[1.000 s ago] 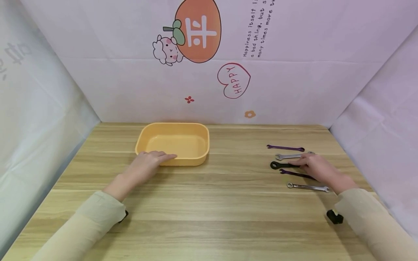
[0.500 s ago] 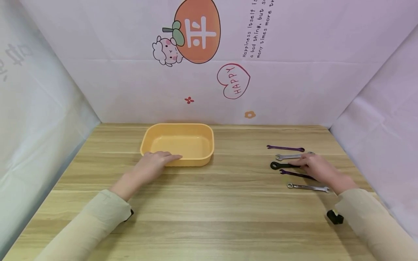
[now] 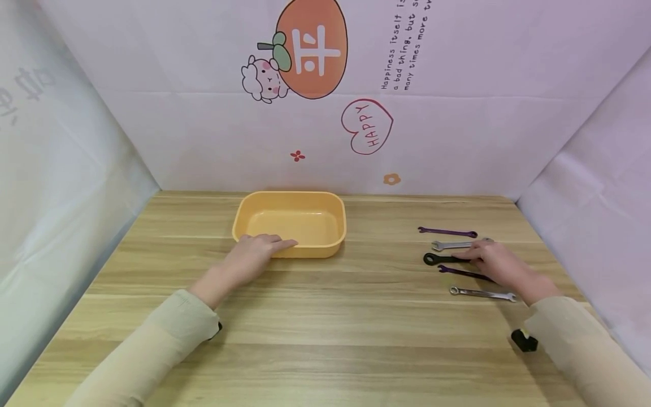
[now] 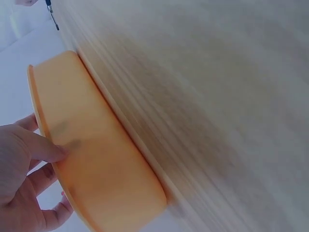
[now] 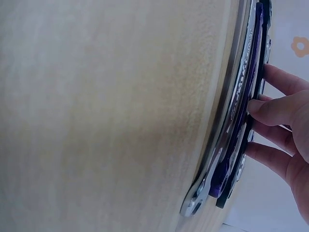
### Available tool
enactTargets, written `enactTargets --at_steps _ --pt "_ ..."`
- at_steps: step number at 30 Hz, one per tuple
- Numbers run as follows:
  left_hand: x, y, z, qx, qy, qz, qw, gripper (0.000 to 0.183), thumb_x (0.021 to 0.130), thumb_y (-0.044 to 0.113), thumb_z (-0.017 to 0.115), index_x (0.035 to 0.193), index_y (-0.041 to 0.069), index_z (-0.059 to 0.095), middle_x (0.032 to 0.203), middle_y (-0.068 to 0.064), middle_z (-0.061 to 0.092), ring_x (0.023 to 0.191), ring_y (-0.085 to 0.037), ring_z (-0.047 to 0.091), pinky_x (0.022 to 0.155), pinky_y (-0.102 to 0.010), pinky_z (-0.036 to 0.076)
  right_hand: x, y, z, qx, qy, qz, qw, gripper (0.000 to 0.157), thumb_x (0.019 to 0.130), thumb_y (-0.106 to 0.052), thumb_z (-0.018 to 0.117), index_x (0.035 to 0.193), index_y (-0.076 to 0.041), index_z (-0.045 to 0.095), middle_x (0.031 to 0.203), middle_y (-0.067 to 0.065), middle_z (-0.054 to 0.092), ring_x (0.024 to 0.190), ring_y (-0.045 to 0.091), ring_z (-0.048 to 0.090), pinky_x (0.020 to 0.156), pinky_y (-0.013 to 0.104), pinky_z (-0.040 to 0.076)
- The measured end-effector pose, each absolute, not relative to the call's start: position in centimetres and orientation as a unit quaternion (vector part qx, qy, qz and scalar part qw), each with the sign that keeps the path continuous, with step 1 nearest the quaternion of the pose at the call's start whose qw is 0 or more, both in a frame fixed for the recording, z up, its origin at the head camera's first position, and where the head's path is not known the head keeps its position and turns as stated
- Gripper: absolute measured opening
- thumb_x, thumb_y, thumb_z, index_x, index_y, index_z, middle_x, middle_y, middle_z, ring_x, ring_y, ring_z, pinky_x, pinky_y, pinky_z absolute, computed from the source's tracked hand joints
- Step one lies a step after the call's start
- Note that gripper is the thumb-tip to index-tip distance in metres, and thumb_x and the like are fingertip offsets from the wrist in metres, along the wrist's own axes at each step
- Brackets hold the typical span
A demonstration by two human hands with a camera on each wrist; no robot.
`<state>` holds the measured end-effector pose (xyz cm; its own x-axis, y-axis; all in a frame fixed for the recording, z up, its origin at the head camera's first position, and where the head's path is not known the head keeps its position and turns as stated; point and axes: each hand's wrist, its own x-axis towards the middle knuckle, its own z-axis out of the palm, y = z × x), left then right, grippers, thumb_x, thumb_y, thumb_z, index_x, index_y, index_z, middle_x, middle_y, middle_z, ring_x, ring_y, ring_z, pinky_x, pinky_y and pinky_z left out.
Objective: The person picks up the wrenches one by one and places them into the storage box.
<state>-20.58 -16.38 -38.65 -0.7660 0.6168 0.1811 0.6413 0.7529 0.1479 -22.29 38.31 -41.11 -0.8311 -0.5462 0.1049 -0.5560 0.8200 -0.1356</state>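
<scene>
In the head view, my left hand (image 3: pixel 251 257) pinches the near rim of a yellow plastic basin (image 3: pixel 333 251). The left wrist view has the thumb pressed to the outer wall of the basin (image 4: pixel 106 150), with other fingers beyond the rim. On the right, my right hand (image 3: pixel 498 263) holds a black ratchet wrench (image 3: pixel 432 259) lying on the table; its handle end is hidden under the hand. Thumb and fingertips meet that wrench in the right wrist view. Behind it lie a silver wrench (image 3: pixel 442 246) and a purple wrench (image 3: pixel 447 232).
Nearer me than the black wrench lie a dark purple wrench (image 3: pixel 460 272) and a silver combination wrench (image 3: pixel 483 294), roughly parallel. All rest on a wood-grain table (image 3: pixel 356 339). A printed white cloth (image 3: pixel 203 135) stands at the back, with white cloth at both sides.
My left hand has slid the basin to the right along the table. The right hand and the wrenches stay where they were, apart from a slight shift of the view.
</scene>
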Motion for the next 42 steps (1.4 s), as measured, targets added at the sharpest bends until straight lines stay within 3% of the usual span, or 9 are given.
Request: enactTargets --at_steps 10,16,28,42 --pt "-20.6 -15.0 -38.6 -0.336 -0.936 -0.099 0.047 0.06 0.092 -0.016 0.059 0.142 0.017 0.063 0.116 -0.005 0.072 0.108 -0.027 0.069 0.075 -0.053 0.054 -22.4 38.2 -41.2 0.286 -0.954 0.087 0.033 0.038 0.084 0.015 0.072 0.118 -0.001 0.077 0.085 0.003 0.063 0.075 0.015 0.054 0.062 0.033 0.048" --pt "-20.6 -14.2 -38.7 -0.341 -0.935 -0.08 0.054 0.061 0.092 -0.015 0.061 0.142 0.018 0.063 0.116 -0.005 0.072 0.106 -0.027 0.069 0.071 -0.051 0.054 -22.4 38.2 -41.3 0.287 -0.954 0.087 0.03 0.039 0.083 0.016 0.072 0.117 0.0 0.077 0.085 0.008 0.064 0.076 0.017 0.055 0.063 0.035 0.049" --pt "-20.7 -12.6 -38.9 -0.341 -0.938 -0.041 0.048 0.059 0.095 -0.009 0.063 0.147 0.019 0.058 0.122 -0.006 0.07 0.108 -0.027 0.068 0.074 -0.049 0.053 -22.4 38.3 -41.4 0.284 -0.955 0.084 0.033 0.037 0.084 0.014 0.073 0.118 -0.001 0.077 0.081 -0.003 0.058 0.071 0.013 0.046 0.062 0.033 0.046" --pt "-21.0 -11.1 -39.4 -0.343 -0.936 -0.043 0.072 0.056 0.096 -0.008 0.062 0.144 0.021 0.061 0.116 -0.004 0.071 0.099 -0.027 0.068 0.067 -0.046 0.051 -22.6 38.2 -41.2 0.284 -0.955 0.082 0.029 0.038 0.083 0.016 0.072 0.117 0.0 0.076 0.081 0.0 0.06 0.072 0.015 0.053 0.061 0.034 0.048"
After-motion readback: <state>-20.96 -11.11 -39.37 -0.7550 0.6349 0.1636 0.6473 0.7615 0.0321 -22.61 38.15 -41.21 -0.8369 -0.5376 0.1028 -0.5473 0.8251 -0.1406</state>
